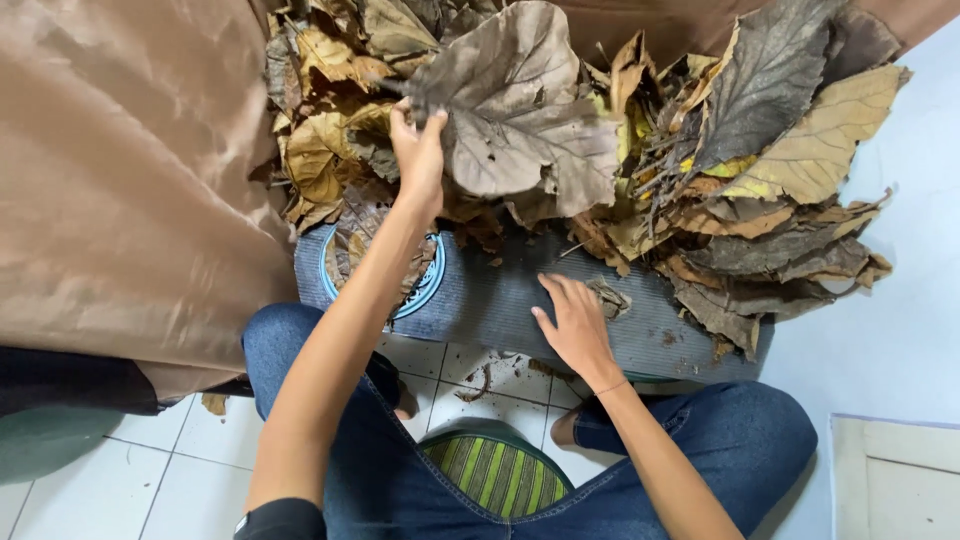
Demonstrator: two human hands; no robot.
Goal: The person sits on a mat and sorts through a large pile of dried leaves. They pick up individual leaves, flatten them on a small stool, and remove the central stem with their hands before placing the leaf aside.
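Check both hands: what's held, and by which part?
Left hand grips the large grey-brown dry leaf at its left edge, near the stem end. Right hand holds nothing; it rests flat on the grey mat.

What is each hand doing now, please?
Left hand: closed on large dry grey-brown leaf.
Right hand: open, flat on grey ribbed mat.

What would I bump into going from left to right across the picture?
Brown cloth → left hand gripping a big dry leaf → right hand flat on the grey mat → yellowish leaf → white floor.
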